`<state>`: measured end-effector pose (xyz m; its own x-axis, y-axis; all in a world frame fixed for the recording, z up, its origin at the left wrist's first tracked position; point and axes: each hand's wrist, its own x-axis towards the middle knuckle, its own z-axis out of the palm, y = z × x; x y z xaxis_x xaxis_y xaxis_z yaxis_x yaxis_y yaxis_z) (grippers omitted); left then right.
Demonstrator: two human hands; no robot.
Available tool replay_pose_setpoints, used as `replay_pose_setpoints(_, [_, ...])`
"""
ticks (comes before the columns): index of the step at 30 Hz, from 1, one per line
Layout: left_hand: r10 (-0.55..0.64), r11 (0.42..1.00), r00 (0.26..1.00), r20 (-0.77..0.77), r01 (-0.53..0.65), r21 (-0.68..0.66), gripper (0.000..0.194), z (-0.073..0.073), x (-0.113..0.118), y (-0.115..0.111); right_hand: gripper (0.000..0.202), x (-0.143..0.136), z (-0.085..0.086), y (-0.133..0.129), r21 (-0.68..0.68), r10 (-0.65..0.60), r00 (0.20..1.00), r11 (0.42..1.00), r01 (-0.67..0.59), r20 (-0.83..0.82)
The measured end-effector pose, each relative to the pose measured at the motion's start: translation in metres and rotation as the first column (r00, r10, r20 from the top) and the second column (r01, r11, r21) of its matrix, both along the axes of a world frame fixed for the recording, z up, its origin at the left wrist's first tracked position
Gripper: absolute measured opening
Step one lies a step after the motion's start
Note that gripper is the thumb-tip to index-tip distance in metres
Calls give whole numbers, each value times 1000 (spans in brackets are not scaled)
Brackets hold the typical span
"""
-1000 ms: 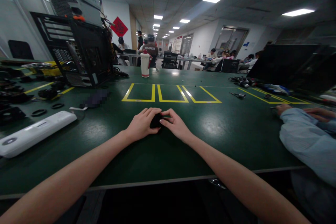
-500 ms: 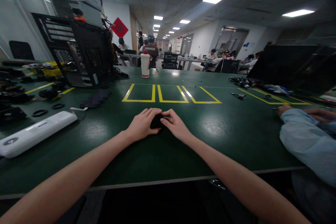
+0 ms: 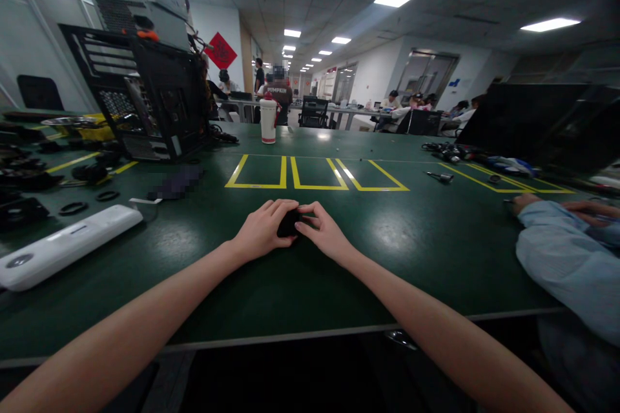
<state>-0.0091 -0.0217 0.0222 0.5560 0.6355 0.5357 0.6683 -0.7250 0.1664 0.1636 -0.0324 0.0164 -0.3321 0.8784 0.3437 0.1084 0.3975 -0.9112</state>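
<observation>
A small black object (image 3: 287, 224) is held between both hands above the near middle of the green table (image 3: 300, 290). My left hand (image 3: 262, 228) wraps round its left side, fingers over the top and thumb below. My right hand (image 3: 323, 230) pinches its right side with thumb and fingertips. Much of the object is hidden by the fingers, and its kind cannot be made out. Beyond the hands, yellow tape outlines (image 3: 320, 187) mark the tabletop.
A white device (image 3: 72, 245) and black rings (image 3: 73, 208) lie left, before an open computer case (image 3: 155, 97). A white bottle (image 3: 268, 119) stands at the back. On the right are a metal tool (image 3: 440, 177) and another person's sleeve (image 3: 566, 258).
My right thumb has shifted slightly down on the black object. Both arms stay in nearly the same place.
</observation>
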Motion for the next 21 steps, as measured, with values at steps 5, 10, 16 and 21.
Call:
replay_pose_setpoints(5, [-1, 1000, 1000, -1, 1, 4, 57, 0, 0, 0, 15, -1, -1, 2, 35, -29, 1000, 999, 29, -6])
replay_pose_setpoints(10, [12, 1000, 1000, -10, -12, 2, 57, -1, 0, 1, 28, -1, -1, 3, 42, -49, 998, 998, 47, 40])
replay_pose_setpoints(16, [0, 1000, 1000, 1, 0, 14, 58, -2, 0, 2, 25, 0, -3, 0, 21, -14, 1000, 1000, 13, 27])
replay_pose_setpoints(21, [0, 1000, 1000, 0, 0, 10, 58, -1, 1, 1, 18, -1, -3, 2, 40, -50, 998, 998, 49, 37])
